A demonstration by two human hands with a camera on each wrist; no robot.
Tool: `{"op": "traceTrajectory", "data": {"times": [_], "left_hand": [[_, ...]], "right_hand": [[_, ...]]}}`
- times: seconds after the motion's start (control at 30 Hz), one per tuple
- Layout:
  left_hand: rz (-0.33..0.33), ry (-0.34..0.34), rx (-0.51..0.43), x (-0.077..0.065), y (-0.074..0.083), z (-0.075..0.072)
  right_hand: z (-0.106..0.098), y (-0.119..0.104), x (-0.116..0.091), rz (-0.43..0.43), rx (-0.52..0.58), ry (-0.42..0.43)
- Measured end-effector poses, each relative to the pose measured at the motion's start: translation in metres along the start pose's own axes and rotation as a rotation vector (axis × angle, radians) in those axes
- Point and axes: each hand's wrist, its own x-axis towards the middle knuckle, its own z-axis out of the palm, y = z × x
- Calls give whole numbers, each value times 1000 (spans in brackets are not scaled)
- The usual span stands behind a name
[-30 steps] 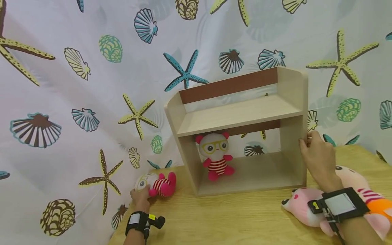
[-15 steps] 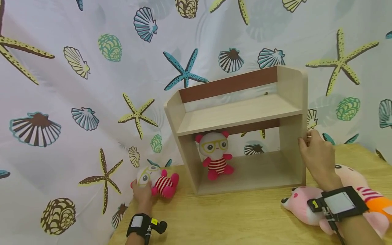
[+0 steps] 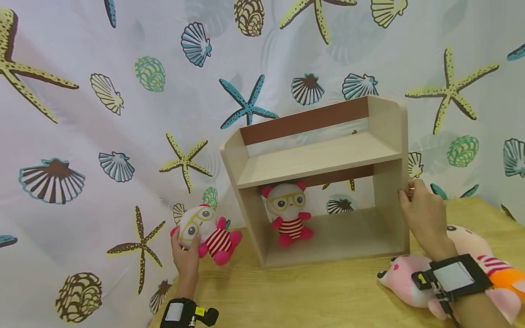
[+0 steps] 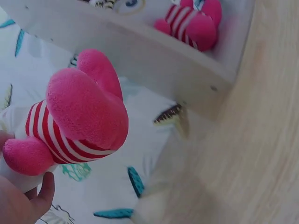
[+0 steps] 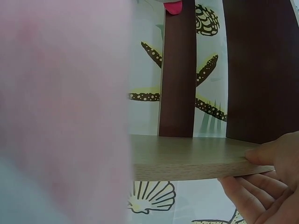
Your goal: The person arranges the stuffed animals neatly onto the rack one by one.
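Held panda raised; long axis slants, feet lower right.

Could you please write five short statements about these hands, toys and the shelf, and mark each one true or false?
1. The left hand holds a panda toy by its head. True.
2. The right hand also holds a toy. False: it grips the side of the shelf.
3. The second panda sits on the upper level. False: it sits in the lower compartment, near the left end.
4. Both pandas have red and white stripes on the body. True.
5. The pink toy with a heart mark stands upright. False: it lies on the table.
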Motion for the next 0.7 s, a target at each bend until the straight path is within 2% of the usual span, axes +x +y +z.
{"op": "traceTrajectory", "data": {"times": [0.27, 0.53, 0.7], "left_hand": [[104, -76, -219, -10, 43, 1], [253, -128, -333, -21, 77, 4], [344, -225, -359, -32, 96, 8]], "right_hand": [[2, 2, -1, -9, -2, -4], [2, 3, -1, -22, 14, 11], [0, 4, 0, -33, 12, 22]]}}
